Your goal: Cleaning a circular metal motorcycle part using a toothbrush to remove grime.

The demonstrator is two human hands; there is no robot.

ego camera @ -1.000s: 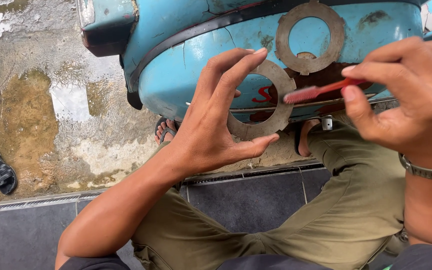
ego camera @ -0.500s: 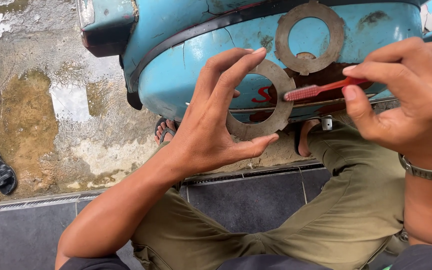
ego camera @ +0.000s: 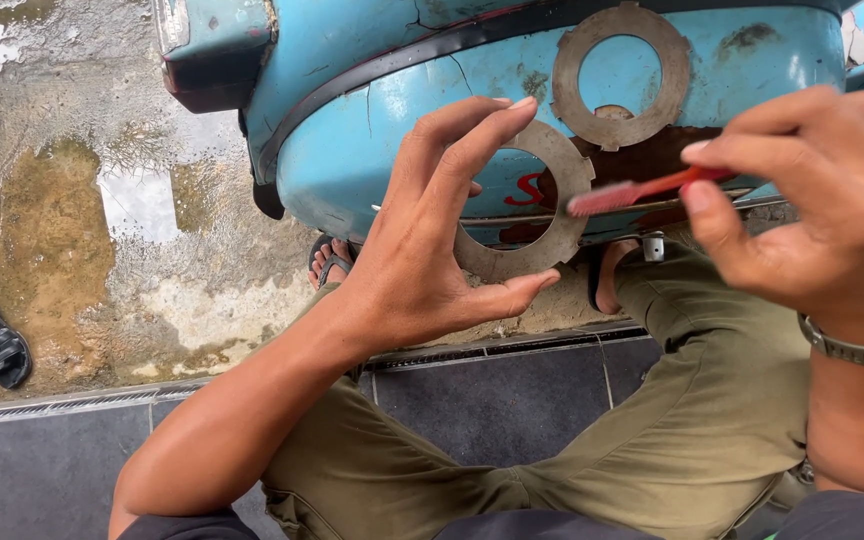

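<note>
Between the left fingers (ego camera: 472, 130) a dull, rough grey metal ring (ego camera: 552, 215) is showing; beside the right fingers (ego camera: 752, 150) a glossy red plastic brush (ego camera: 632, 190) is gleaming; beyond, chipped, rusting blue paint is flaking off the scooter panel (ego camera: 372, 150).

- Soft, even daylight; shadows faint.
- Pale sky glare on the puddle (ego camera: 137, 205), well left of the left hand (ego camera: 432, 240).
- Red brush (ego camera: 642, 190) at the right hand (ego camera: 812, 210) motion-blurred.

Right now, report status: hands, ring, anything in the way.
Left hand pinching metal ring by its edges. Right hand holding red toothbrush, bristles on ring's right side. Second ring resting on blue scooter panel behind; nothing blocking.
</note>
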